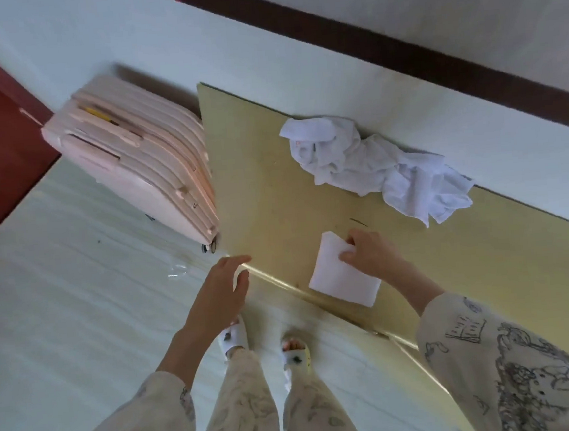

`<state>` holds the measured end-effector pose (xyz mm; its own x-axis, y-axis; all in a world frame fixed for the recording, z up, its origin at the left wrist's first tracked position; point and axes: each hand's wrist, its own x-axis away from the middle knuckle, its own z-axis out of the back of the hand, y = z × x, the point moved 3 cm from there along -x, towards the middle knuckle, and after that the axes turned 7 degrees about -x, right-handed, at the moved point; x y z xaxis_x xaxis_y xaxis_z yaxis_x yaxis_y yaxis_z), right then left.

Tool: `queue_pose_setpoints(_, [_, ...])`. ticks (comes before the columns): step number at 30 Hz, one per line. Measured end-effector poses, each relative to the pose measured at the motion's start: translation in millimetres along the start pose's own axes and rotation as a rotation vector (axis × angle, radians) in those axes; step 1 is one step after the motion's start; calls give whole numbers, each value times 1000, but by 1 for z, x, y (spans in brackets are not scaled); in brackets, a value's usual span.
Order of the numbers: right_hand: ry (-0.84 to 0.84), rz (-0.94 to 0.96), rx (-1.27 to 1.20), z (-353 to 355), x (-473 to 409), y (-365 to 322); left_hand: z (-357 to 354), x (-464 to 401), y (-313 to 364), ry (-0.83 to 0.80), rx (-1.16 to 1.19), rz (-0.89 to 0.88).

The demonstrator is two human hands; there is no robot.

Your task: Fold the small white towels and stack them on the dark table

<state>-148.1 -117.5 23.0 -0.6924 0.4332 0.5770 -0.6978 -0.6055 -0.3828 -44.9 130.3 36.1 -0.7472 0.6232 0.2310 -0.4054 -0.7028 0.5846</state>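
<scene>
The folded towel [341,275] lies near the table's [267,196] front edge, pinched at its 2 o'clock side by my right hand [370,254]. My left hand [221,289] hovers at 9 o'clock, fingers relaxed, holding nothing. The crumpled towels [375,166] sit at 12 o'clock against the wall.

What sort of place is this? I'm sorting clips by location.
Probably a home or rented room: a pink suitcase stands by the wall, the person wears slippers and printed loungewear, and white towels lie on the table.

Towel pile [371,163] behind folded towel [341,274]
</scene>
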Motion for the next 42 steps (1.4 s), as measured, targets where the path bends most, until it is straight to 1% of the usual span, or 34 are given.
queue_pose_setpoints(4, [-14,150,52,13,16,-52,37,37,-6,151,24,105])
queue_pose_setpoints(9, [-25,430,200,9,52,-155,98,101,-26,373,62,219])
queue_pose_setpoints(12, [-41,598,262,-20,94,-236,128,167,-56,495,56,303])
queue_pose_setpoints(14, [-59,697,285,-46,127,-288,142,212,-76,541,52,358])
queue_pose_setpoints(17, [-99,856,310,-109,192,-367,163,306,-122,641,44,474])
queue_pose_setpoints(20, [-144,969,303,-175,260,-427,179,406,-167,729,40,573])
queue_pose_setpoints(23, [-216,1075,289,-249,327,-479,191,509,-214,813,40,696])
queue_pose_setpoints(28, [-371,1207,298,-354,424,-549,208,639,-277,936,49,862])
queue_pose_setpoints(32, [-450,1298,318,-416,476,-607,229,698,-324,1015,65,924])
queue_pose_setpoints(34, [-482,1331,316,-440,492,-634,238,717,-349,1027,77,947])
queue_pose_setpoints(39, [-594,1412,374,-512,518,-712,274,754,-428,1043,93,988])
queue_pose_setpoints(42, [-662,1464,425,-566,531,-774,314,774,-492,1060,133,1006])
